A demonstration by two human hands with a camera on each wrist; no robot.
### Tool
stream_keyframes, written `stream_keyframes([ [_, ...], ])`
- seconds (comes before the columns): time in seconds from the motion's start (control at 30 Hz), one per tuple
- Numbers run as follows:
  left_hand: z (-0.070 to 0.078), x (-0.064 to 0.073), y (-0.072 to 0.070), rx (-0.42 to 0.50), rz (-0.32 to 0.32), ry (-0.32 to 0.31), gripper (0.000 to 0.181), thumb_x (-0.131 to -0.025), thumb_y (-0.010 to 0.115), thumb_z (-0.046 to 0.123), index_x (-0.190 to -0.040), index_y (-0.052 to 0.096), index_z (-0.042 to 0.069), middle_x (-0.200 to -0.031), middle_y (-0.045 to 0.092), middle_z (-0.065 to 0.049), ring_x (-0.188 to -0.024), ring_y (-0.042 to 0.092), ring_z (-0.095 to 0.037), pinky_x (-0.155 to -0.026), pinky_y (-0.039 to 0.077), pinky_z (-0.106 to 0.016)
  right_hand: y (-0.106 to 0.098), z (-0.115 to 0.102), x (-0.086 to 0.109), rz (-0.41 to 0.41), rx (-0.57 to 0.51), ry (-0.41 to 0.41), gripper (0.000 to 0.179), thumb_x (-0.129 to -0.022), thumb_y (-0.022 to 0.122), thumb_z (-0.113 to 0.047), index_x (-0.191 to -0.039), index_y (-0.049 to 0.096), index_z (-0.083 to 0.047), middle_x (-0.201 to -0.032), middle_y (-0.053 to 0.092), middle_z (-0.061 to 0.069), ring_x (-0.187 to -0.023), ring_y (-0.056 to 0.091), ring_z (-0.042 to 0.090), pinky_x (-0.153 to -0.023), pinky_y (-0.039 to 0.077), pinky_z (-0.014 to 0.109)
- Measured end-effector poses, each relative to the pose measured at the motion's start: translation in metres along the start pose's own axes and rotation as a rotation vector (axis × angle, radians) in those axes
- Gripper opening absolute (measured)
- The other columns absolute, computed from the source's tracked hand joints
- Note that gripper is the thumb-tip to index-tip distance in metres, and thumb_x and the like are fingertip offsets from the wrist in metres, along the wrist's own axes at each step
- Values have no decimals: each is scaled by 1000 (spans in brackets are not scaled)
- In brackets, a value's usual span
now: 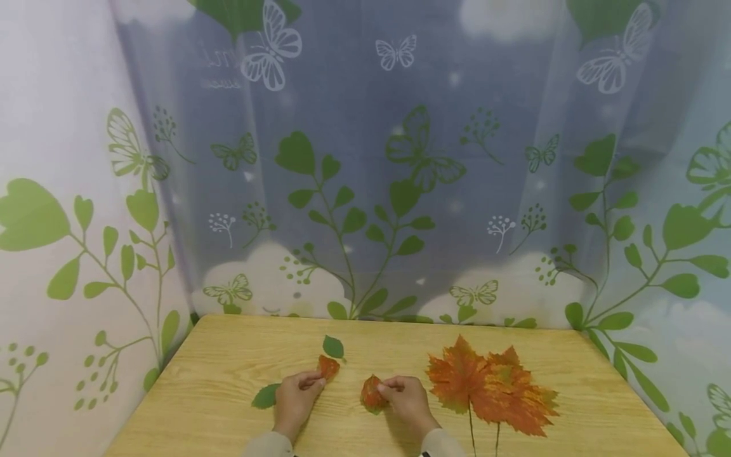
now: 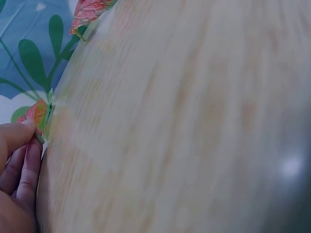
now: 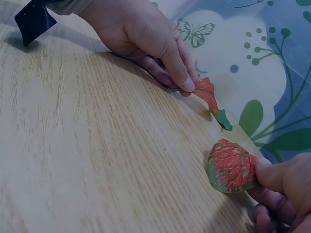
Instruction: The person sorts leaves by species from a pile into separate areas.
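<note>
Over wood-grain table (image 1: pixel 188 387), angled inward from bottom edge, pinching narrow red leaf (image 1: pixel 329 366) in left hand (image 1: pixel 296 400), rounder leaf (image 1: pixel 372 393) in right hand (image 1: pixel 408 401).

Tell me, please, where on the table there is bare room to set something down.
Bare table lies left of the lower green leaf, between the upper green leaf and the orange maple leaves, and from those maple leaves to the table's right edge. It is crowded around the left hand, which pinches a small red leaf near both green leaves.
</note>
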State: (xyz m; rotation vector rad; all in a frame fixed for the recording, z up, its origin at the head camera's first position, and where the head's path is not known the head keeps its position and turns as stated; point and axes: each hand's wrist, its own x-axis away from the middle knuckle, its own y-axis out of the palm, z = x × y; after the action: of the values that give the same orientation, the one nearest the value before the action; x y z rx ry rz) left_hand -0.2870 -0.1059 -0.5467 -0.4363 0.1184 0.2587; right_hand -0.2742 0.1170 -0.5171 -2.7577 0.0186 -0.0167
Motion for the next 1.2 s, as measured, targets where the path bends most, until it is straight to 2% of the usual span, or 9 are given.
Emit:
stream_keyframes([
  [0.2,1,2,-1,-2,-4,-21,16,-83,76,20,-95,76,9,-91,73,-5,-79,65,-13,-67,53,-28,-1,3,-1,4,15,5,16,-88,70,-13,-91,72,3,-88,69,6,-75,57,12,-62,47,28],
  [0.4,3,1,-2,58,-23,-70,22,-84,75,26,-100,75,11,-98,72,-5,-90,65,-17,-75,53,-31,-2,5,-3,24,1,-15,17,-86,72,-15,-89,72,2,-84,69,5,-72,56,10,-63,47,28],
  [0.53,16,3,-5,132,-53,-62,22,-85,74,25,-103,74,11,-102,71,-6,-92,65,-18,-78,54,-28,-3,8,-3,21,-6,-33,18,-86,72,-15,-89,72,2,-86,70,7,-74,56,10,-64,49,28],
  [0.67,32,8,-10,208,-92,-37,21,-86,73,18,-102,73,5,-99,72,-9,-86,66,-16,-72,55,-21,-4,11,-3,2,-28,-19,19,-87,72,-16,-91,72,3,-90,70,8,-75,57,11,-65,50,28],
  [0.73,38,12,-14,215,-107,-19,21,-85,73,18,-101,73,4,-98,72,-9,-84,66,-14,-70,54,-19,-4,12,-3,-3,-44,-10,20,-87,72,-16,-92,72,3,-90,70,8,-76,57,11,-65,50,28],
  [0.87,43,21,-24,232,-178,11,24,-85,73,19,-101,72,1,-97,72,-10,-83,67,-13,-71,54,-19,-3,10,-3,5,-55,-5,20,-86,72,-15,-93,71,4,-88,69,6,-75,57,10,-65,49,27],
  [1.0,44,33,-32,252,-276,32,28,-85,73,20,-103,71,-1,-96,72,-13,-83,67,-13,-73,55,-20,-3,9,-2,9,-55,-12,20,-86,72,-15,-93,71,4,-87,69,5,-74,57,10,-65,50,27],
  [1.2,43,54,-42,219,-390,17,30,-86,73,23,-101,69,-3,-92,71,-10,-80,66,-14,-70,54,-22,-2,9,-1,4,-57,-1,20,-86,72,-15,-93,71,3,-87,68,4,-74,57,10,-65,50,27],
])
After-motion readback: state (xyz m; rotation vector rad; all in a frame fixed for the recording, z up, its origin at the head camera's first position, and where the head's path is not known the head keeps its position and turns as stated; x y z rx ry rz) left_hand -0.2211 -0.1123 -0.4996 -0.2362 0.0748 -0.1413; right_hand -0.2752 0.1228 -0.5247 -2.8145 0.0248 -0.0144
